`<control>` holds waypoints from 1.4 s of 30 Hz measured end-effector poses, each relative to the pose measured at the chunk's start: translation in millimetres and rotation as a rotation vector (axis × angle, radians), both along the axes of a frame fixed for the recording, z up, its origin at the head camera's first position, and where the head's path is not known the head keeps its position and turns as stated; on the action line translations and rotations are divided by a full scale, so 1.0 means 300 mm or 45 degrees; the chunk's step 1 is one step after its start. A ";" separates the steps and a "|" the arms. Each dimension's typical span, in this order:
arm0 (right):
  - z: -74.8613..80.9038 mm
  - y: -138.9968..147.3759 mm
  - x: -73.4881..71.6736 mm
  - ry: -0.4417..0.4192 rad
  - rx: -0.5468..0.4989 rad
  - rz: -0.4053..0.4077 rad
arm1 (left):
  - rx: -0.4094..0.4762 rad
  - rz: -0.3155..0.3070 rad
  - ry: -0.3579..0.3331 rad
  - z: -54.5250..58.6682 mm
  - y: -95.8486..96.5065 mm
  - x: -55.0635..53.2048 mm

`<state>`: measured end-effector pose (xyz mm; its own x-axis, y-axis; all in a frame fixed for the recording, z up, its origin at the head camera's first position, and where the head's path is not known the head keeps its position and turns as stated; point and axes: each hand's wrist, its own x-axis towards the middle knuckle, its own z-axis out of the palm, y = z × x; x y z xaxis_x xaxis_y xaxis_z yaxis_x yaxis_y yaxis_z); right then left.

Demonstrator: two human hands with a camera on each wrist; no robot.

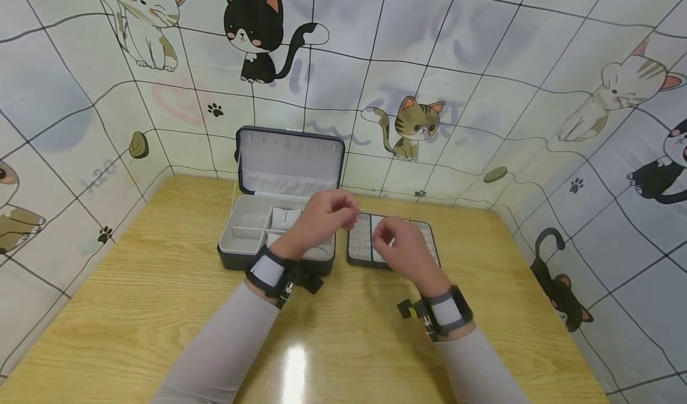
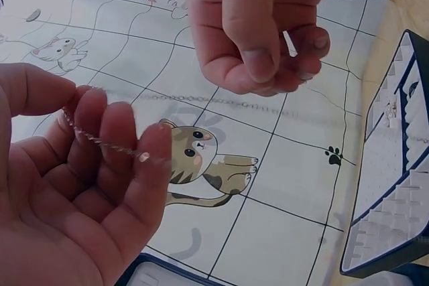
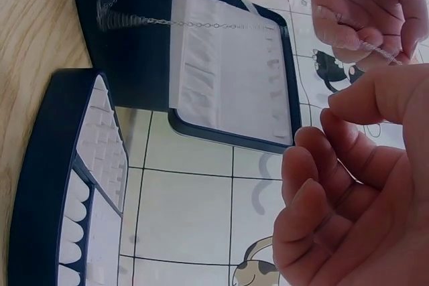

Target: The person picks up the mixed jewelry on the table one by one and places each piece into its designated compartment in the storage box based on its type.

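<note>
My left hand (image 1: 325, 218) pinches a thin silver chain (image 2: 184, 98) between thumb and forefinger. One length of the chain dangles free, its lower part blurred, and a shorter length lies across the fingers in the left wrist view. The hand is above the right part of an open jewelry box (image 1: 236, 261). Close by, my right hand (image 1: 405, 250) hovers over a jewelry tray (image 1: 358, 263), fingers loosely curled and thumb near the forefinger. Nothing shows in its fingers in the right wrist view (image 3: 355, 185).
The box's raised lid (image 1: 290, 165) leans back near the cat-printed wall cloth (image 1: 343, 99). Pale dividers split the box into compartments, some holding white cushions. The tray has ring rows, and a small shiny piece (image 2: 391, 109) lies in it. Both stand on a wooden table (image 1: 349, 344).
</note>
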<state>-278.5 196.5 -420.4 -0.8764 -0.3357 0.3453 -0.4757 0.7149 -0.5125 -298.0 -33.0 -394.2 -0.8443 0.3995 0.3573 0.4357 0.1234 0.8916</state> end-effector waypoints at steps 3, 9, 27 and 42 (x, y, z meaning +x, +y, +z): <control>-0.003 -0.005 -0.001 0.005 0.011 0.011 | 0.010 0.003 -0.007 0.007 -0.002 0.004; -0.014 -0.011 -0.004 0.025 0.009 0.034 | 0.023 -0.002 0.014 0.024 -0.008 0.016; -0.083 -0.044 -0.016 0.048 -0.152 0.048 | 0.106 -0.068 0.035 0.049 -0.016 0.041; -0.120 -0.072 -0.013 -0.006 -0.163 0.061 | 0.057 0.138 0.195 0.051 -0.020 0.034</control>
